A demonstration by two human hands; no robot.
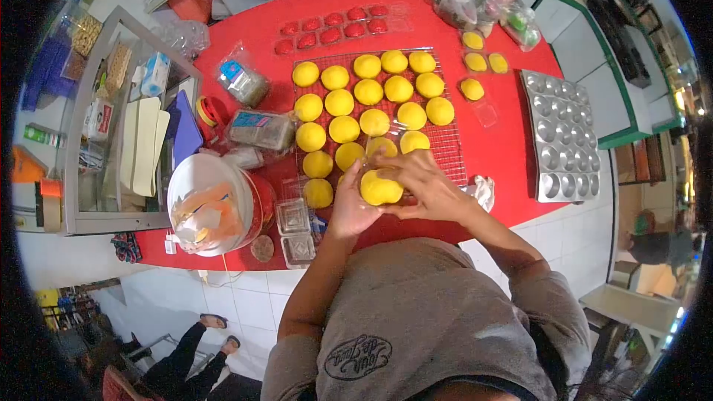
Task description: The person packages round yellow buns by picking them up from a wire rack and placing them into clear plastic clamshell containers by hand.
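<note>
A round yellow bun [381, 188] sits in front of my body, apparently in a clear plastic box whose raised lid catches the light. My left hand [352, 206] grips it from the left side, thumb upward. From the right, my right hand [429, 187] closes on the same box, its fingers curled over the top and along the near edge. Just beyond my hands, a wire cooling rack [454, 150] bears rows of similar yellow buns [373, 122]. Two clear plastic boxes [292, 217] lie left of my left hand.
Red items [332, 36] in clear packs lie at the back, packed yellow buns [471, 89] at the right. A muffin tin [561, 134] overhangs the right edge. A white bucket [182, 197], wrapped packs [261, 131] and a glass cabinet [72, 171] stand left. A person's legs [178, 356] show lower left.
</note>
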